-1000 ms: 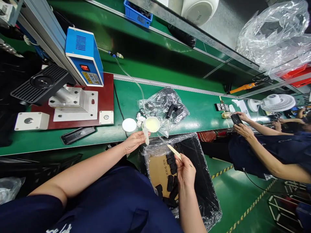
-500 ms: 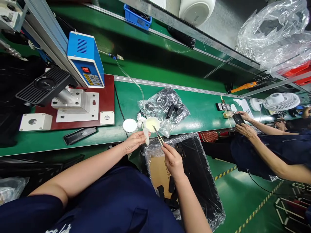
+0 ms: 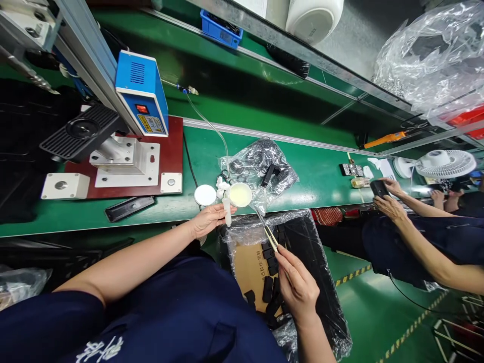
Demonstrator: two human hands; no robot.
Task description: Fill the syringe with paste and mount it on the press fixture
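My left hand (image 3: 207, 220) pinches a small, pale, strip-shaped piece (image 3: 227, 214) upright at the bench's front edge. Right beside it is a round white tub (image 3: 250, 194) with pale yellow contents. In my right hand (image 3: 298, 285) is a pair of tweezers (image 3: 268, 233), pointing up and left, its tips apart from the tub and over the bench edge. To the tub's left lie a white round lid (image 3: 205, 194) and a crumpled white wad (image 3: 222, 187). A clear bag of black parts (image 3: 280, 156) lies behind, with a black piece (image 3: 268, 175) on it.
Below the bench stands a plastic-lined box (image 3: 325, 302) with black pieces on cardboard (image 3: 247, 267). A press fixture with a blue control box (image 3: 141, 93) occupies the left; a black tray (image 3: 129, 207) lies before it. At right, a co-worker's hands (image 3: 391, 204) hold a black part.
My right hand has drawn the tweezers out of the tub, moving right and down. My left hand keeps its pinch on the strip-shaped piece. The view has shifted slightly.
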